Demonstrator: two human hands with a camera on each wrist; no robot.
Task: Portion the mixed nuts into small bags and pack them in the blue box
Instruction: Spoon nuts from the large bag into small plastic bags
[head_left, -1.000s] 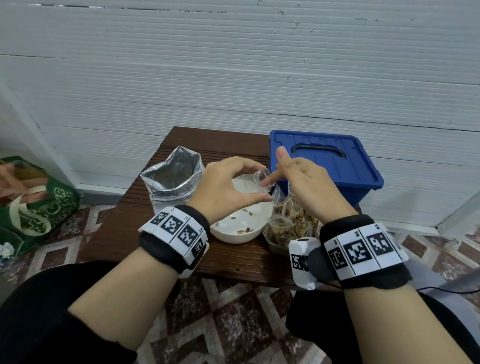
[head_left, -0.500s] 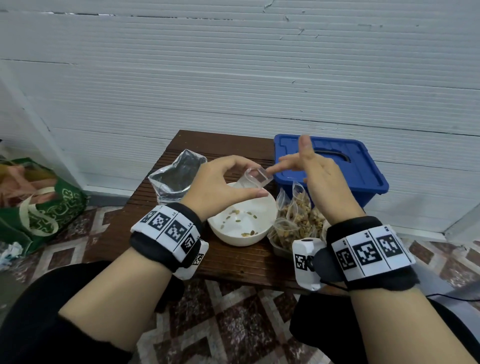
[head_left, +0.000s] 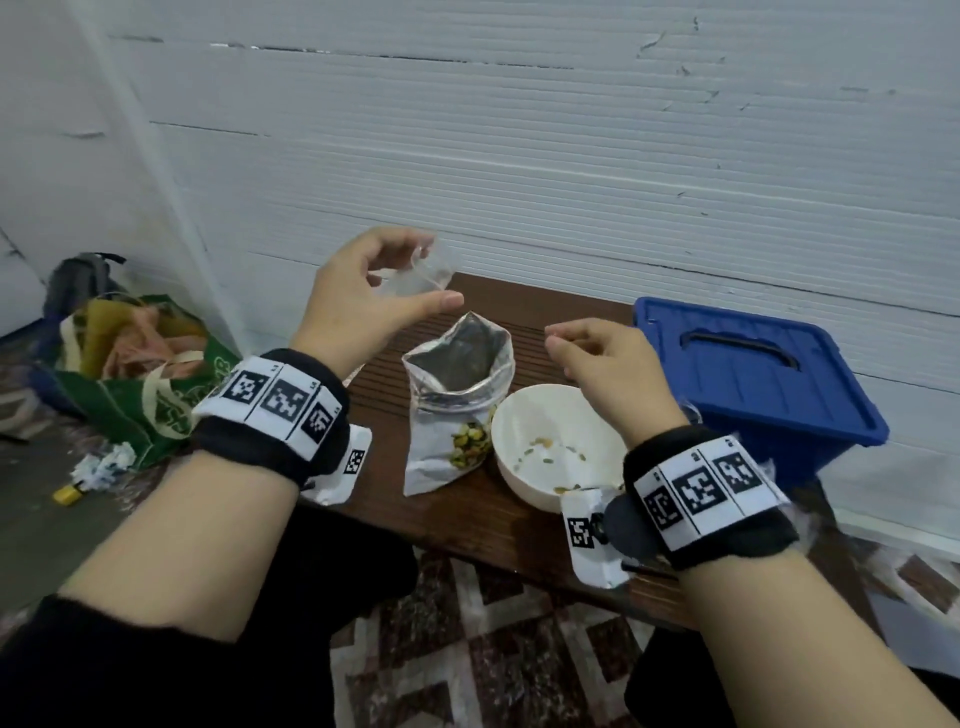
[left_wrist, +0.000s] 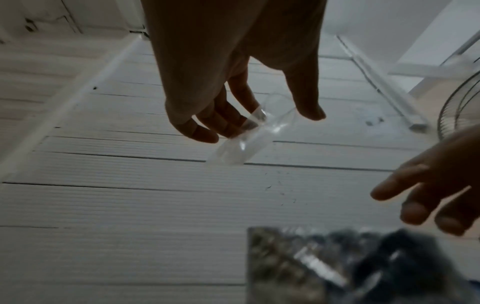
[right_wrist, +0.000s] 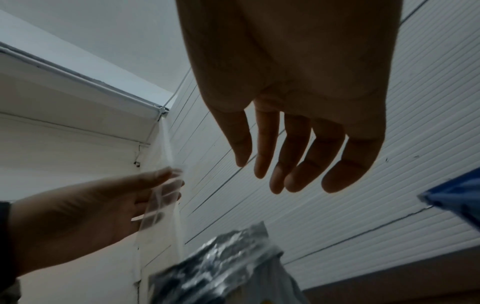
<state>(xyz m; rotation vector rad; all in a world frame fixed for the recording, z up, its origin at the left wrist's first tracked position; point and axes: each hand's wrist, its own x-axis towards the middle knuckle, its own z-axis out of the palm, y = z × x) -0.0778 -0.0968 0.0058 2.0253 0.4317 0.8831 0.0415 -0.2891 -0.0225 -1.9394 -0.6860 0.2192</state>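
Nearest me, the white bowl (head_left: 556, 447) at the surface's (head_left: 467, 519) front edge holds only a few stray nuts, so I judge its batch nearly spent. My right hand (head_left: 602, 364) hovers above it, fingers loosely curled, holding nothing. Just left of the bowl stands the foil nut pouch (head_left: 457, 410), mouth open. Above that, my left hand (head_left: 358, 301) pinches an empty small clear bag (head_left: 421, 275): this portion is not yet filled. The blue box (head_left: 753, 384) at the far right corner has its lid on; packing remains.
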